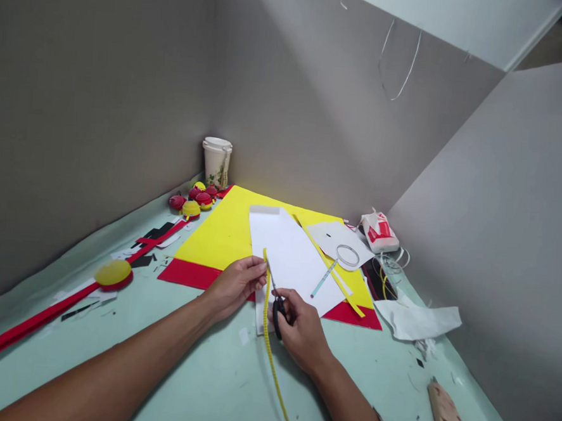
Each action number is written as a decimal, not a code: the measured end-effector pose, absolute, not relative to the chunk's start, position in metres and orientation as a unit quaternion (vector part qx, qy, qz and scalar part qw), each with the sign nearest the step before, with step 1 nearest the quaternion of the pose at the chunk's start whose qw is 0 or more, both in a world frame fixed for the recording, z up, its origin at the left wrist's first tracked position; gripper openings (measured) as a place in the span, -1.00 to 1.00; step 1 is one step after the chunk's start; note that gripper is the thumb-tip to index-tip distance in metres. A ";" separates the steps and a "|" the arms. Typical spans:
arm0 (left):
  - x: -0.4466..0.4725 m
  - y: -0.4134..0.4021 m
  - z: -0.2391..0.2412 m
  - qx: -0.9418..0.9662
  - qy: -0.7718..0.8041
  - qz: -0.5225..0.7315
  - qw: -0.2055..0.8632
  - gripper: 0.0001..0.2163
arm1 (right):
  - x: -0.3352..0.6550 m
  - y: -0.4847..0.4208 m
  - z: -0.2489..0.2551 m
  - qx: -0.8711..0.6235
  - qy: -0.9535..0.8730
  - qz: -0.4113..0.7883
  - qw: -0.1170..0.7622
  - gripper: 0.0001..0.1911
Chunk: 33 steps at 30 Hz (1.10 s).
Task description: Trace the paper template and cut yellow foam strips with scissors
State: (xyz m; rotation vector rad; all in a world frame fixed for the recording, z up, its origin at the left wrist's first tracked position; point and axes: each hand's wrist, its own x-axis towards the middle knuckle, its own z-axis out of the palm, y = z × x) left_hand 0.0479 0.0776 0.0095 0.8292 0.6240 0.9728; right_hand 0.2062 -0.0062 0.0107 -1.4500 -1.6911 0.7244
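My left hand [243, 283] pinches a thin yellow ridged strip [269, 353] near its upper end. The strip hangs down toward the near edge of the view. Black-handled scissors [278, 318] are in my right hand [302, 329], with the fingers wrapped round the handles. Their blades point up and lie right beside the strip, close to my left fingertips; whether they touch it I cannot tell. Under both hands is a white sheet [292, 255], which lies on a large yellow sheet [217, 229]. Red sheet material [189, 273] shows along the near edge below the yellow.
To the left lie a red strap [31, 325], a yellow-and-red round piece [114, 274] and dark scraps. A lidded white cup [216, 162] stands in the back corner. On the right are a pencil [324, 278], a tissue pack [379, 231], crumpled white material [419, 320] and a beige tool [452, 418].
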 end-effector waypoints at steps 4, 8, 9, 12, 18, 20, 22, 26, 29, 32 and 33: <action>0.048 0.078 0.011 0.384 0.289 0.450 0.753 -0.85 | 0.206 -0.006 0.011 -0.566 -0.673 0.277 0.389 -0.68; 0.048 0.078 0.011 0.390 0.289 0.445 0.753 -0.86 | 0.206 -0.006 0.008 -0.563 -0.670 0.281 0.394 -0.70; 0.049 0.078 0.010 0.390 0.288 0.445 0.753 -0.86 | 0.206 -0.006 0.008 -0.564 -0.670 0.280 0.393 -0.71; 0.049 0.079 0.010 0.389 0.284 0.448 0.753 -0.86 | 0.206 -0.006 0.007 -0.566 -0.670 0.280 0.389 -0.72; 0.049 0.078 0.010 0.387 0.285 0.448 0.753 -0.87 | 0.207 -0.006 0.007 -0.568 -0.677 0.272 0.381 -0.72; 0.049 0.078 0.010 0.389 0.283 0.448 0.754 -0.87 | 0.207 -0.006 0.008 -0.570 -0.677 0.272 0.378 -0.72; 0.049 0.078 0.010 0.389 0.280 0.448 0.755 -0.87 | 0.207 -0.006 0.009 -0.571 -0.677 0.274 0.375 -0.72; 0.048 0.078 0.011 0.386 0.282 0.450 0.754 -0.87 | 0.207 -0.006 0.009 -0.571 -0.675 0.276 0.376 -0.72; 0.049 0.077 0.010 0.383 0.282 0.450 0.756 -0.88 | 0.207 -0.006 0.008 -0.568 -0.674 0.277 0.381 -0.72; 0.049 0.077 0.009 0.384 0.281 0.448 0.757 -0.87 | 0.207 -0.006 0.006 -0.567 -0.676 0.275 0.382 -0.71; 0.049 0.077 0.009 0.385 0.280 0.447 0.757 -0.87 | 0.207 -0.006 0.005 -0.566 -0.676 0.275 0.383 -0.71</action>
